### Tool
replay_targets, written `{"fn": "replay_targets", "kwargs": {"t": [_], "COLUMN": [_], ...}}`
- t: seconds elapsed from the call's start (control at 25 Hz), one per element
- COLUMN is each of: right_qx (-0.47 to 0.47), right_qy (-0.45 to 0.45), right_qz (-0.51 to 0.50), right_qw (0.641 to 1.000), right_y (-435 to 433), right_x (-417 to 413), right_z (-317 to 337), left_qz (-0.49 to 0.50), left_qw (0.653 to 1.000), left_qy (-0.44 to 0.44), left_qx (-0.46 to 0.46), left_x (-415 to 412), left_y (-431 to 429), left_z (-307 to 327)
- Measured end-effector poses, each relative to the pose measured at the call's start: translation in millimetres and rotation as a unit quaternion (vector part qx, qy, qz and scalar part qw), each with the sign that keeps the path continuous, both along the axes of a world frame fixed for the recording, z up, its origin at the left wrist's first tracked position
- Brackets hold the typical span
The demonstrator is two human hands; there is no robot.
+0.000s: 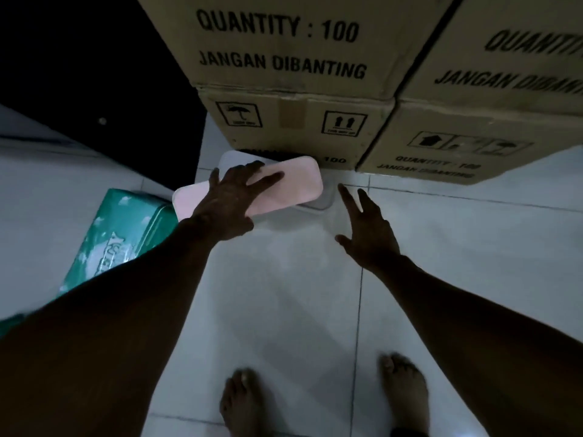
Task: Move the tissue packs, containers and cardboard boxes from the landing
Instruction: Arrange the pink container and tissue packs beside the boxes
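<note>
A container (317, 205) with a pink lid (296, 181) is seen on the tiled floor (473, 247), at twelve o'clock from the bare feet (243, 402). It is set close against the foot of the stacked cardboard boxes (293, 121). The left hand (227, 200) is laid flat on the lid with its fingers straight and spread. Nothing is gripped by it, and the lid is judged to be pressed down so that the container is steadied. The right hand (366, 225) is held open at the container's four o'clock, near its right end, with the fingers splayed and nothing touched. It appears to be placed there so that the far side can be caught for a two-handed lift. A paler edge is seen at the lid's eleven o'clock; whether it belongs to a second container cannot be told. A green tissue pack (126, 225) is left lying at the container's eight o'clock, partly hidden by the left forearm. The boxes are stacked at twelve and two o'clock and are not yet moved.
</note>
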State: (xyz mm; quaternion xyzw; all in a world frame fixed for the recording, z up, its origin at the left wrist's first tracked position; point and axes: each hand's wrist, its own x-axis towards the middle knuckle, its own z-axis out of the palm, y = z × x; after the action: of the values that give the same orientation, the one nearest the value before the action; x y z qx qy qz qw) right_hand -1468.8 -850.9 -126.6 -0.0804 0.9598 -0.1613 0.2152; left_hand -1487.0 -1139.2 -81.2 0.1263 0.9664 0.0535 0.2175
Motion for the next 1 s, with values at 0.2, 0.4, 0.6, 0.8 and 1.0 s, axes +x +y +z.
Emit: {"fn": "replay_targets", "kwargs": {"t": [0.2, 0.4, 0.6, 0.8, 1.0], "right_qx": [0.019, 0.010, -0.125, -0.436, -0.525], "right_qy": [-0.016, -0.037, -0.061, -0.223, -0.199], "right_qz": [-0.069, -0.095, -0.289, -0.576, -0.628], "right_qw": [0.997, 0.995, 0.947, 0.655, 0.539], "right_y": [5.0, -5.6, -37.2, -63.9, -73.3], "right_x": [35.7, 48.5, 26.8, -0.7, -17.5], "right_z": [-21.9, -35.2, -52.0, -53.1, -41.3], "left_qz": [-0.128, -0.190, -0.213, -0.198, 0.064], "left_qw": [0.991, 0.981, 0.975, 0.976, 0.961], "left_qy": [0.023, -0.005, -0.031, -0.044, 0.226], "left_qx": [-0.001, 0.024, 0.049, 0.082, 0.146], "left_x": [-35.9, -48.5, -63.8, -67.0, -19.9], "left_y": [-8.3, -15.2, -14.7, -11.4, -15.5], "left_z": [-16.1, -32.5, -39.9, -36.1, -34.8]}}
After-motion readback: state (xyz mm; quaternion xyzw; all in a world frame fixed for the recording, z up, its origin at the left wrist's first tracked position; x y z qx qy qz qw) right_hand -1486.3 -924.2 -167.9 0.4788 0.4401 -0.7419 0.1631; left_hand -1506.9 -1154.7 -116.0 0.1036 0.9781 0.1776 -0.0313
